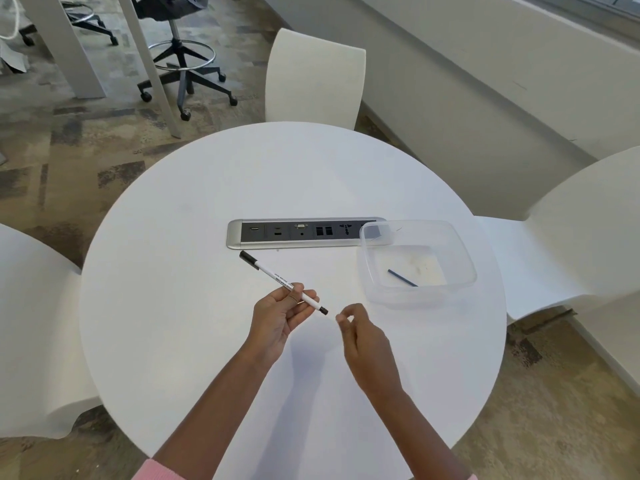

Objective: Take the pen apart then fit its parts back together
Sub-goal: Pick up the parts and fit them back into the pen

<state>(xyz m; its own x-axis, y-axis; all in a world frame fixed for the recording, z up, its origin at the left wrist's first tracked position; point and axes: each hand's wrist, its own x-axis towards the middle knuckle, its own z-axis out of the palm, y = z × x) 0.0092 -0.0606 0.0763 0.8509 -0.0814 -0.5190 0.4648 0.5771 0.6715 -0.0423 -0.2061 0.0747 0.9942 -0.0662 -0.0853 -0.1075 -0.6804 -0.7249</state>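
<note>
Left hand (277, 315) around pen (282, 281), right hand (356, 327) just beside.

Held a slim white pen (284, 283) with black cap in the left hand (277, 320) above a round white table (194, 237); pinched right hand (360, 336) fingertips just beside its black tip.

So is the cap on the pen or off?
On. The black cap sits on the far end of the pen, held in the left hand.
</note>
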